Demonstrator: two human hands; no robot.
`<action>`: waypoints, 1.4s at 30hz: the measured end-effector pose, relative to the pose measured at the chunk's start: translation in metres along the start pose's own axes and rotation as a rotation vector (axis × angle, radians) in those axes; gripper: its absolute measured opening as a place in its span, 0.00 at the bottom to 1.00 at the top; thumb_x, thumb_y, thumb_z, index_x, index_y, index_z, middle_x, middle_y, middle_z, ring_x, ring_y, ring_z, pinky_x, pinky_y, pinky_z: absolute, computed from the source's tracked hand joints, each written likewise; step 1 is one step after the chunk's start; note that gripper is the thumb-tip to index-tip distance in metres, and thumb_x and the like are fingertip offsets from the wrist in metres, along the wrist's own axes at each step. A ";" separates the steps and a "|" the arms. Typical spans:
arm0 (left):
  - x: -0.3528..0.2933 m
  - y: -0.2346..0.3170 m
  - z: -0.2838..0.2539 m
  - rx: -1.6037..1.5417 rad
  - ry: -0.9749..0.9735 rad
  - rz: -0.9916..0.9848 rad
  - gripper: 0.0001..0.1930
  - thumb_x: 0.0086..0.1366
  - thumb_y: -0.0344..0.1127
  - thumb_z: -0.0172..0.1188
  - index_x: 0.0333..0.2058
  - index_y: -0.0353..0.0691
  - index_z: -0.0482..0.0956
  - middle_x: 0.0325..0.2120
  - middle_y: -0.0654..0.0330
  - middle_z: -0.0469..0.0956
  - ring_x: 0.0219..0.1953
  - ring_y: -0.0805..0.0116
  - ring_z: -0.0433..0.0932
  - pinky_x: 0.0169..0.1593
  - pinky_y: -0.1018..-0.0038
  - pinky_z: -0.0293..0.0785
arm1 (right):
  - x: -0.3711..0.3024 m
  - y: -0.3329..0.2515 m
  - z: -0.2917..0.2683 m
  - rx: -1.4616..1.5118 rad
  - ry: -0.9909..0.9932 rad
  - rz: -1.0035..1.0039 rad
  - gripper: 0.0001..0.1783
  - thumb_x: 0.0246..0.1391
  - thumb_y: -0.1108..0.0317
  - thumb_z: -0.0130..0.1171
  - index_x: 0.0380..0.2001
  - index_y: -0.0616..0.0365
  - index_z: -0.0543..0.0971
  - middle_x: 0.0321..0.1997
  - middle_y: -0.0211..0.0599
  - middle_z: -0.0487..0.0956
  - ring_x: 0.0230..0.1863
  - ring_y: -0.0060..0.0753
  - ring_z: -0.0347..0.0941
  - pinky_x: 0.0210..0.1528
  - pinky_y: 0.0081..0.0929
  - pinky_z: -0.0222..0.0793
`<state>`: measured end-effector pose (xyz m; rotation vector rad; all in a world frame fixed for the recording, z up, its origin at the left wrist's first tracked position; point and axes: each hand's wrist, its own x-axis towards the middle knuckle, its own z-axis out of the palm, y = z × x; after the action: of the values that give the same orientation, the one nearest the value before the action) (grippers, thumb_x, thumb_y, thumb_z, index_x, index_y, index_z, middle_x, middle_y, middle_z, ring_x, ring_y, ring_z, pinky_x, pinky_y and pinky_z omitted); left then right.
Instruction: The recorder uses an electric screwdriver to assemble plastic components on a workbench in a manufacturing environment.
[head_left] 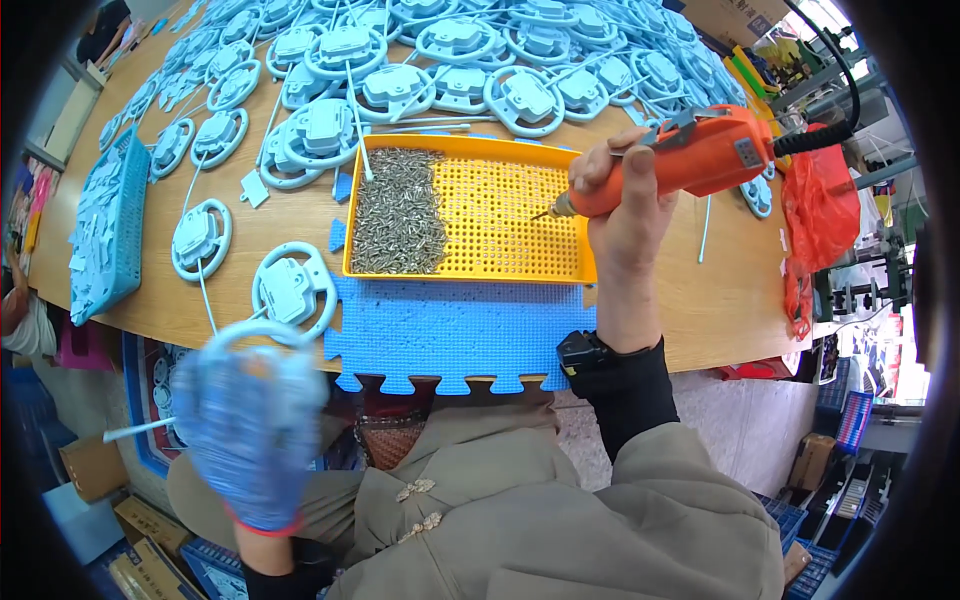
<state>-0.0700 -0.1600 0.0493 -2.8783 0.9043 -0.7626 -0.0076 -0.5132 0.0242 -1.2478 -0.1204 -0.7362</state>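
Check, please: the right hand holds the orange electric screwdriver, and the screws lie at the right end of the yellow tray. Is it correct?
Not quite: the screws lie at the left end of the yellow tray, as the head view shows. The right hand does hold the orange electric screwdriver.

Room over blue mat (455, 325); yellow tray (500, 210) blocks beyond.

Left of the right fingers (597, 168), screws (395, 215) lie in the tray (520, 279) on the mat (450, 335); beyond those fingers, wheel-shaped parts (525, 97) heap across the bench (690, 300); far left, a basket (128, 250).
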 end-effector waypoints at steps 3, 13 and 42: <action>-0.032 -0.056 0.006 0.083 -0.201 -0.308 0.36 0.46 0.37 0.68 0.56 0.39 0.66 0.54 0.50 0.66 0.57 0.46 0.63 0.58 0.55 0.60 | 0.001 0.002 0.004 -0.004 -0.004 0.008 0.18 0.52 0.52 0.61 0.33 0.54 0.69 0.20 0.32 0.69 0.22 0.27 0.65 0.27 0.28 0.62; 0.014 -0.023 0.075 -0.472 -0.118 -0.193 0.41 0.42 0.31 0.69 0.58 0.34 0.62 0.52 0.46 0.67 0.57 0.47 0.64 0.60 0.59 0.59 | 0.000 0.006 0.003 -0.016 -0.017 0.013 0.18 0.52 0.53 0.61 0.31 0.54 0.69 0.19 0.30 0.68 0.21 0.27 0.65 0.26 0.27 0.62; 0.017 0.047 0.060 -0.710 -0.075 -0.164 0.45 0.41 0.43 0.71 0.59 0.38 0.61 0.45 0.53 0.72 0.47 0.53 0.70 0.57 0.52 0.53 | -0.076 -0.028 0.117 0.400 -0.432 0.193 0.23 0.45 0.62 0.69 0.35 0.62 0.68 0.19 0.33 0.69 0.20 0.26 0.68 0.23 0.23 0.63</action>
<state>-0.0552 -0.2154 -0.0037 -3.5941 1.1239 -0.3802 -0.0463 -0.3791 0.0515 -0.9979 -0.4709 -0.2479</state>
